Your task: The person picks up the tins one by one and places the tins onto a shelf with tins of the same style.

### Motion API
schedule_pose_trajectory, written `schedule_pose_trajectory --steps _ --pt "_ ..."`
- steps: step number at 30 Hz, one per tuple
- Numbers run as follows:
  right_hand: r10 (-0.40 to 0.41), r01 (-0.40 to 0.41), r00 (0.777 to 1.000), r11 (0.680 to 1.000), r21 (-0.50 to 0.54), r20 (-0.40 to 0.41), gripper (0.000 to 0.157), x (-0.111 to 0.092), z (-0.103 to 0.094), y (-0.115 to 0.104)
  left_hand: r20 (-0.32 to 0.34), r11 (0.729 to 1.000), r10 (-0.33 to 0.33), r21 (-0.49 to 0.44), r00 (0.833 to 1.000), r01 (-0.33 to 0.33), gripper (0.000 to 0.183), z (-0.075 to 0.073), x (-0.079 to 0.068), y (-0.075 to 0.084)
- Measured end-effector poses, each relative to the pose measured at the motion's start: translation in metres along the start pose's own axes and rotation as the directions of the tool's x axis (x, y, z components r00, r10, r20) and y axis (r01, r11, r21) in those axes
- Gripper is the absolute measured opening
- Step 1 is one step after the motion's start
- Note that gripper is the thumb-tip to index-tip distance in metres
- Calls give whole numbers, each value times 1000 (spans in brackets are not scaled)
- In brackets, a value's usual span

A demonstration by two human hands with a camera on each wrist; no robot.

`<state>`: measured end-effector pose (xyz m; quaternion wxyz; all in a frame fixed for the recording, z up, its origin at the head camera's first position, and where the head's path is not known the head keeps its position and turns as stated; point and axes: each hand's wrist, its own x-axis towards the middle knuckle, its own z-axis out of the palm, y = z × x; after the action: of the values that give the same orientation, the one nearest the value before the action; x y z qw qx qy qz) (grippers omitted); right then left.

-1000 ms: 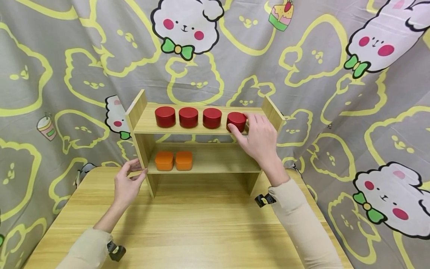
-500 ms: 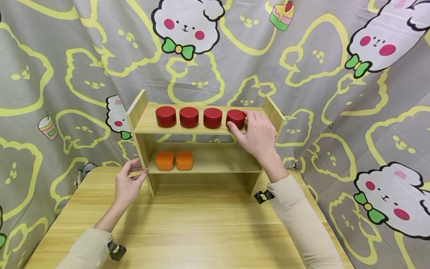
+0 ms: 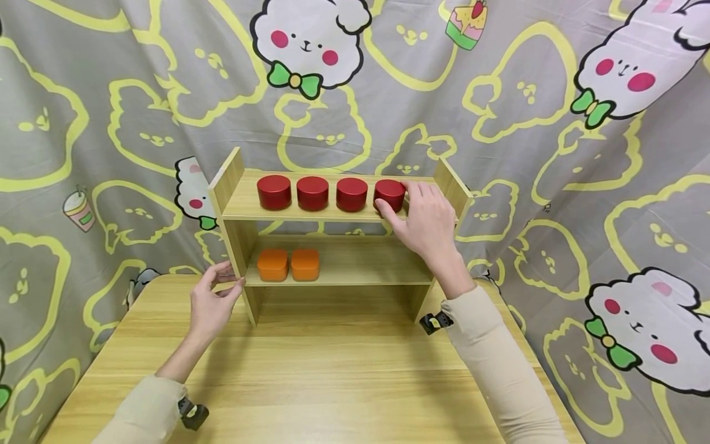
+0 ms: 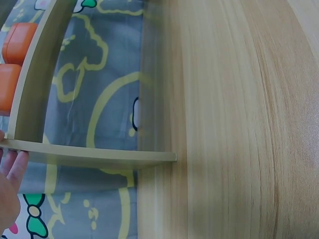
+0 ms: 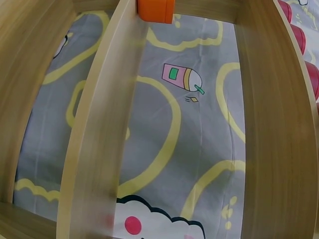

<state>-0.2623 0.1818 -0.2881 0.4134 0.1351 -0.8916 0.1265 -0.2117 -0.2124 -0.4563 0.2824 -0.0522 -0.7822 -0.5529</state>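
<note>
A row of several red round tins point(image 3: 312, 193) stands on the top board of a small wooden shelf point(image 3: 338, 217). At the right end of that row, my right hand point(image 3: 429, 222) pinches the last red tin point(image 3: 390, 192), thumb at its front left and fingers at its right side. My left hand point(image 3: 213, 302) holds the shelf's left side panel point(image 4: 89, 153), the thumb at its front edge and the other fingers on its outer face. Two orange square tins point(image 3: 305, 265) sit side by side at the left of the middle board. The right wrist view does not show the right hand.
The shelf stands toward the back of a wooden table point(image 3: 333, 376). Its raised side ends point(image 3: 452, 185) flank the top board, the right one close to my right hand. A grey patterned curtain point(image 3: 333, 123) hangs behind and around the table.
The rightmost red tin has slid slightly back on the top board with my right hand, more in line with the others. My left hand stays at the side panel.
</note>
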Motion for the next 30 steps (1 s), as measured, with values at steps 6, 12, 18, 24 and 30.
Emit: schedule_pose_trajectory --steps 6,12,18,24,30 --pt "-8 8 1000 1000 2 -8 69 -1 -3 1 -2 1000 0 -6 1000 0 39 0 0 2" --pt "-24 24 999 1000 18 -47 70 -7 -9 0 -14 1000 3 -3 1000 -3 40 0 0 3" --pt "-37 38 997 999 8 -71 70 -18 -17 -1 -9 1000 2 -5 1000 -2 40 -1 -1 2" --pt "-63 65 991 998 14 -119 71 -33 -25 -1 -8 1000 -2 -16 1000 2 42 -2 -2 3" --pt "-86 92 983 995 34 -161 71 -50 -32 0 -8 1000 22 -17 1000 -22 41 -3 -6 1"
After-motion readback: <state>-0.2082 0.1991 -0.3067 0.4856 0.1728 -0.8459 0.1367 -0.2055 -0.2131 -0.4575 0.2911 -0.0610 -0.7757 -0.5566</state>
